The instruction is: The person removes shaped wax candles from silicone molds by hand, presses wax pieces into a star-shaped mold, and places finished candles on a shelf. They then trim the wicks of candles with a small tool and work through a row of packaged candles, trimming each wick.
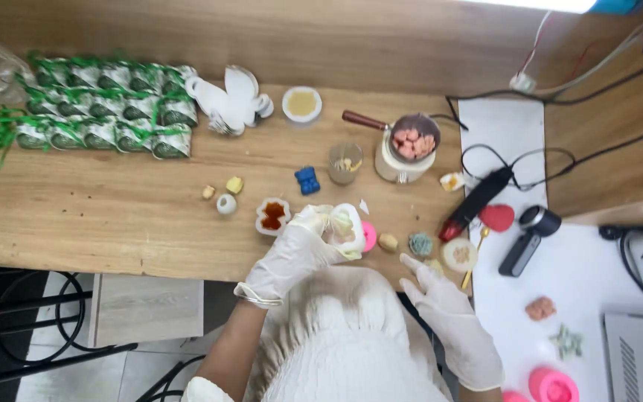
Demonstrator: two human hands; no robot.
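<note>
From the head view, the left hand (299,249) in a white glove pinches a white mold (346,227) at the table's (113,216) front edge, hiding a pink mold (369,237). The right hand (452,320) is spread open near a round soap (459,254).

white mould (347,228) | soft, rounded, pale cream-and-pink filling showing in its opening | tilted, lifted off the wooden table (113,216), pinched in the gloved left hand (303,242) | just left of and touching the pink mould (368,236), near the table's front edge
</note>
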